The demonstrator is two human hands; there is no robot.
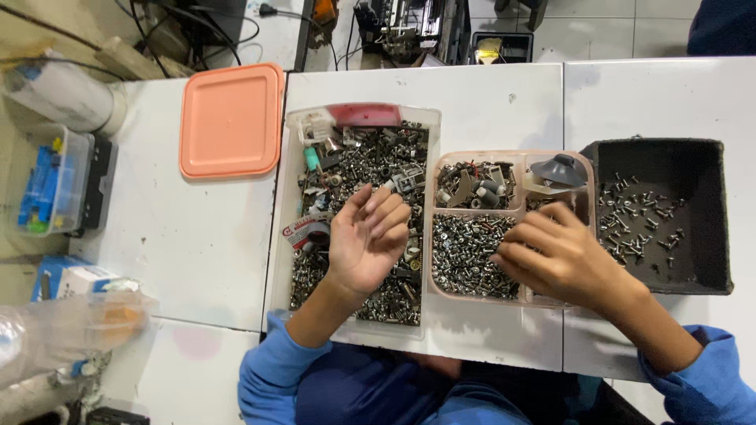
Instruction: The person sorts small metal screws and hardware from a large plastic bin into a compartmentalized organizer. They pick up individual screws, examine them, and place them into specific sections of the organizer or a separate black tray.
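While the left hand [366,240] sits palm-up over the long clear tray [279,228], fingers loosely curled and half open, I can't tell whether small parts lie in the palm; it looks cupped as if to carry some. Right hand [555,256] is palm-down over the pink divided box [516,155], fingertips bunched at the edge of the big screw compartment [461,252], pinching at screws there; whether one is actually gripped can't be made out. Judged step: sorting, picking like screws out of mixed stock. Next move likely needs a fine pinch on a single screw without dragging its neighbours along. Containers: clear tray is full of mixed screws, brackets, a green part and a roll of tape. Pink box holds silver screws in the large cell, grey clips in the upper-left cell and a grey suction cup [557,169] in the upper-right one. Black bin [709,220] to the right holds a thin scatter of screws. Orange lid [231,120] lies flat on the white table [189,236], left of the tray.
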